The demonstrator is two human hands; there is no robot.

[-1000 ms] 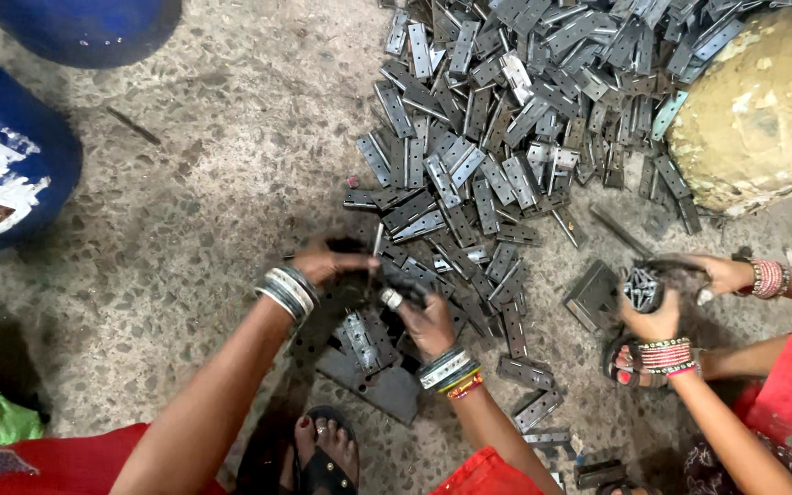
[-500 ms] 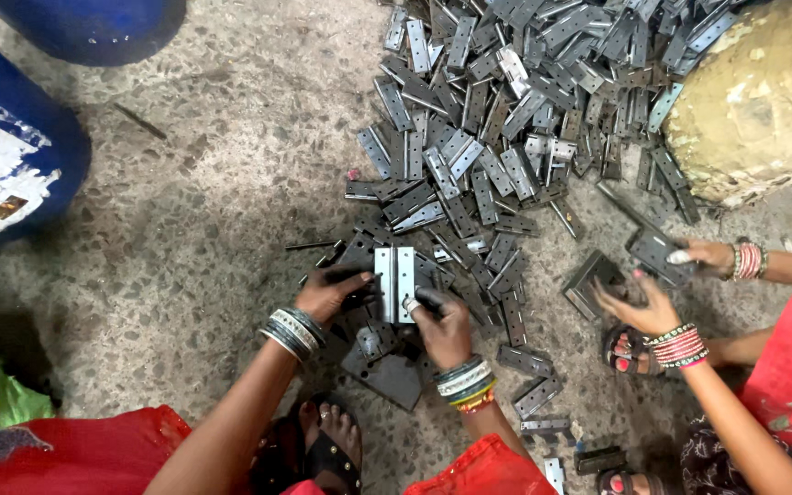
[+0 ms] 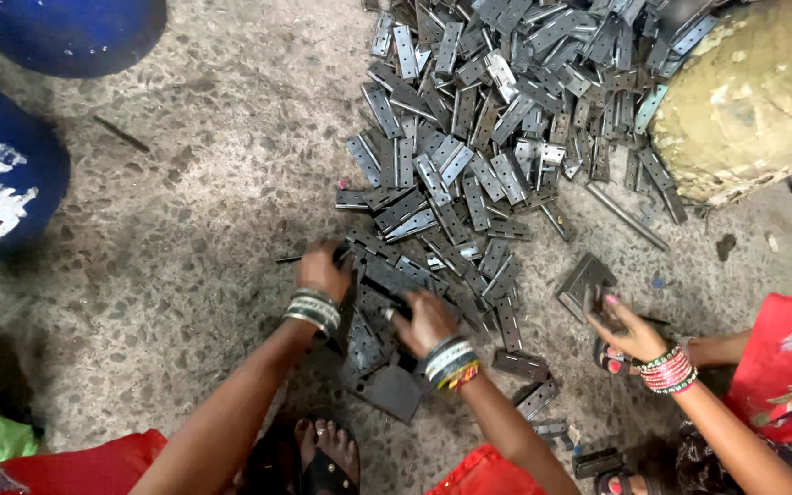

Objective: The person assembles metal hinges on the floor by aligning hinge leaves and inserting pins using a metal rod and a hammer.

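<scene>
A dark metal hinge (image 3: 385,278) is being gripped by the left hand (image 3: 324,271) at its left end and pressed by the right hand (image 3: 423,321), fingers curled over its lower right. It is lying at the near edge of the hinge pile (image 3: 497,119), which is spreading toward one o'clock over the speckled floor (image 3: 185,229). At three o'clock, another hinge (image 3: 585,284) is being held by a co-worker's hand (image 3: 630,328). Blue drums (image 3: 66,27) are standing at ten o'clock.

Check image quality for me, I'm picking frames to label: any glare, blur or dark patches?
Head view: mild glare on the hinge pile; left hand and right hand slightly soft; deep shadow bottom left on the floor; the rest is sharp and evenly lit.
</scene>
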